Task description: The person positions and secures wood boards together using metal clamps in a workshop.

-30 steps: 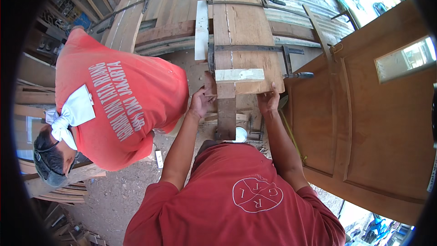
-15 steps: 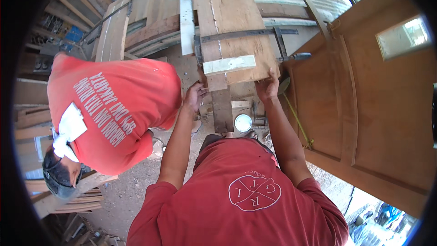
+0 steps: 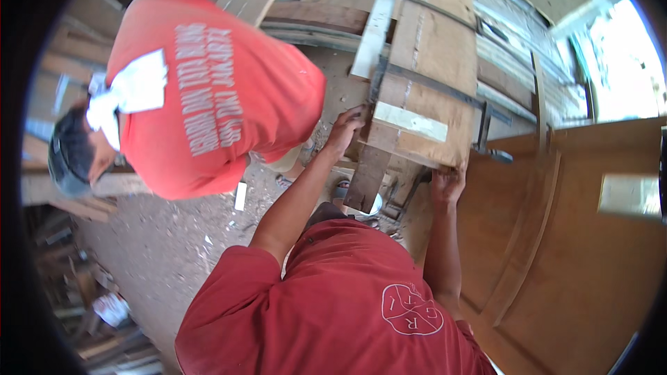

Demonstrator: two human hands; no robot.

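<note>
A wide wooden board [image 3: 436, 48] lies in front of me, a pale glue-like line running along its length. Dark metal bar clamps [image 3: 438, 86] cross it. Across its near end rests a short light wood strip [image 3: 410, 123]. My left hand [image 3: 345, 130] is at the board's near left edge, fingers curled against it and slightly blurred. At the near right corner, my right hand [image 3: 449, 184] grips the board from below, its fingertips partly hidden. A darker wood piece [image 3: 367, 179] sticks out under the near end, between my arms.
A co-worker in a red shirt [image 3: 222, 97] bends close on my left. A large brown wooden door [image 3: 583, 250] stands at right. Other planks [image 3: 319, 17] lie at the back. Scrap wood [image 3: 104, 305] is piled at lower left. A white can [image 3: 376, 205] is partly hidden below the board.
My view has turned, so the board and both hands appear farther right and tilted. The co-worker appears higher and nearer my left arm. Both hands stay at the board's near end.
</note>
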